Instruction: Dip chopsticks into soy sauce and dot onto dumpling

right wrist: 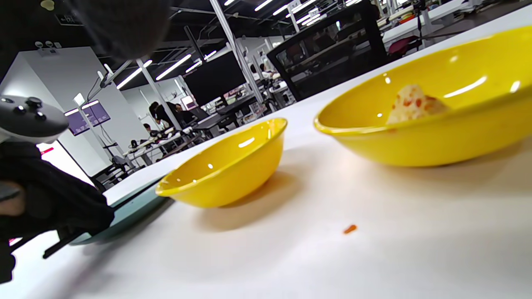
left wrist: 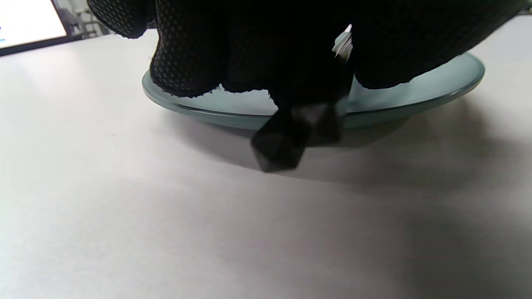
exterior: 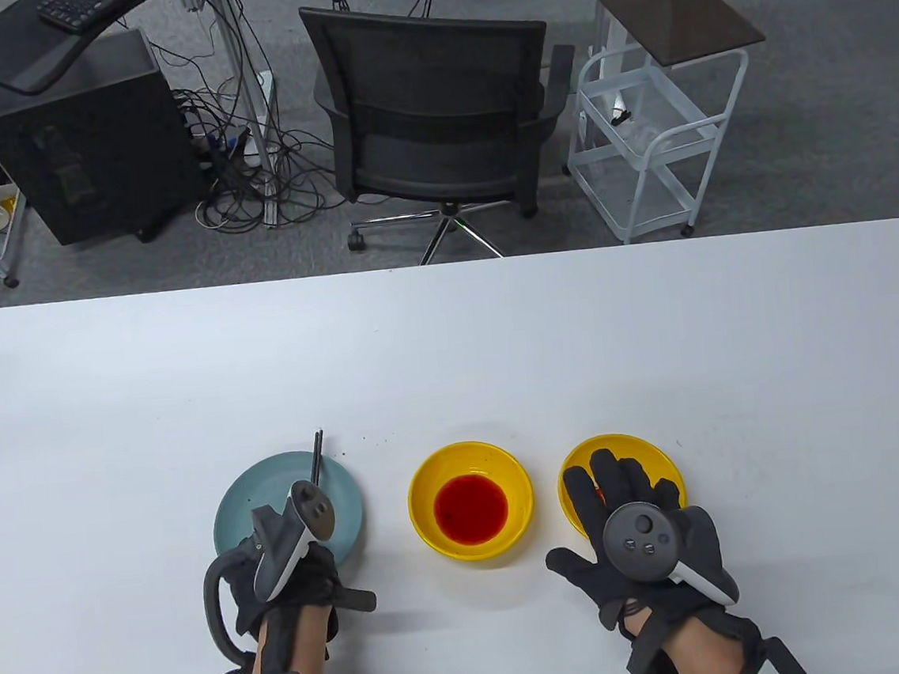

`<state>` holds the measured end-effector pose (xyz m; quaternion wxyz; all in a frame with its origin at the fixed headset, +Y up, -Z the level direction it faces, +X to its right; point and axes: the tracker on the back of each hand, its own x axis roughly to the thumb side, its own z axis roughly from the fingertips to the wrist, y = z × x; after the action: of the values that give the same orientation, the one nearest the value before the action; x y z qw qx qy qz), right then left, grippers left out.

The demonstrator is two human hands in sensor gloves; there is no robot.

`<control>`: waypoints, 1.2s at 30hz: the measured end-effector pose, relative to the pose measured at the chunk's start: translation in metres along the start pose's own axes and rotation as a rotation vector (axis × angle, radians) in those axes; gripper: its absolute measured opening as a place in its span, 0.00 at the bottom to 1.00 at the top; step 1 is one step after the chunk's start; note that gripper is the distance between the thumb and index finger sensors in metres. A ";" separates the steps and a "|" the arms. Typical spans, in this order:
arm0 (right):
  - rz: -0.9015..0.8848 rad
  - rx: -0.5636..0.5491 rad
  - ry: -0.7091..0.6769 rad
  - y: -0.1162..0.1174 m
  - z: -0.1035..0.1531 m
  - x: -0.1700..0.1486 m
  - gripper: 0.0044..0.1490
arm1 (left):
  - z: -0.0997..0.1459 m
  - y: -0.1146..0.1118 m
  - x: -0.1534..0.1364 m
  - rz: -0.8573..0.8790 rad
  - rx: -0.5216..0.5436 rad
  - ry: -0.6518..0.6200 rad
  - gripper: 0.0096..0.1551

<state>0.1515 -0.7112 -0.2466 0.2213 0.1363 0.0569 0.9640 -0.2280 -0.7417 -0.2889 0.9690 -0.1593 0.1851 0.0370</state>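
On the white surface (exterior: pixel 449 337) we see our left hand (exterior: pixel 286 575) gripping the chopsticks (exterior: pixel 316 455) over the teal plate (exterior: pixel 236 516). The sauce bowl (exterior: pixel 424 486) sits mid-row. Our right hand (exterior: pixel 635 530), fingers spread, covers the second yellow bowl (exterior: pixel 651 453); only the right wrist view reveals its dumpling (right wrist: pixel 413 104).

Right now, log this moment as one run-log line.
left hand: on chopsticks over blue plate | right hand: spread over dumpling bowl | sauce bowl: untouched
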 end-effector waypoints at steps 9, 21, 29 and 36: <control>-0.024 -0.043 -0.085 -0.004 0.004 0.010 0.59 | 0.018 0.024 -0.013 0.268 0.066 -0.108 0.30; -0.036 -0.043 -0.479 0.016 0.021 0.077 0.54 | 0.102 0.026 0.076 0.383 0.127 -0.676 0.30; -0.050 0.040 -0.454 0.032 0.013 0.075 0.57 | 0.121 0.019 0.092 0.395 0.095 -0.825 0.30; -0.102 0.052 -0.434 0.026 0.012 0.069 0.58 | 0.126 0.020 0.091 0.439 0.108 -0.860 0.31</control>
<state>0.0845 -0.7038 -0.2145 0.2734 0.3431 0.0395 0.8978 -0.1025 -0.6810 -0.2172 0.9339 -0.0360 -0.2012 0.2932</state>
